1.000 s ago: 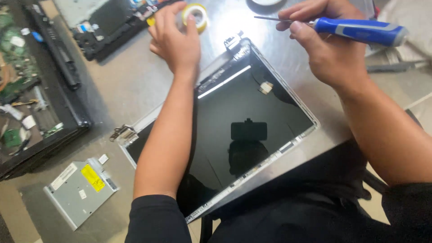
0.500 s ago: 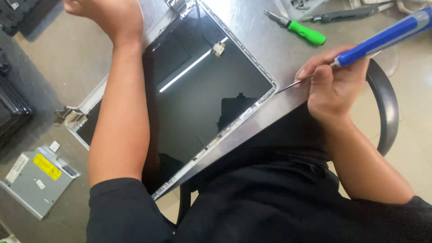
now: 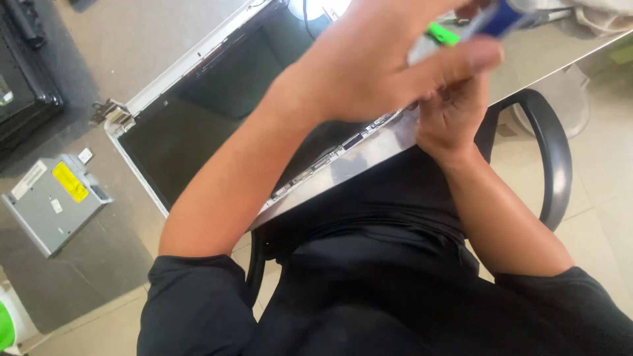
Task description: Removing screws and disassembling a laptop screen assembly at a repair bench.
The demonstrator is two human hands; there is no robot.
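view count: one, your head camera; no second view, so nothing overlaps.
position: on your head, above your seat at the near edge of the worktop (image 3: 132,39).
facing: steeply down and a bit forward; your lap and black shirt fill the bottom, the floor (image 3: 593,178) shows at right.
tilt: rolled, so the worktop edge runs diagonally from lower left to upper right.
nearness: very close; your left hand (image 3: 382,66) is large and blurred at top centre, your right hand (image 3: 452,115) sits just behind it.
coverage: screen panel (image 3: 198,125) at centre left, grey drive (image 3: 53,201) at left edge, chair armrest (image 3: 550,151) at right.
cut off: the far worktop runs out of frame.
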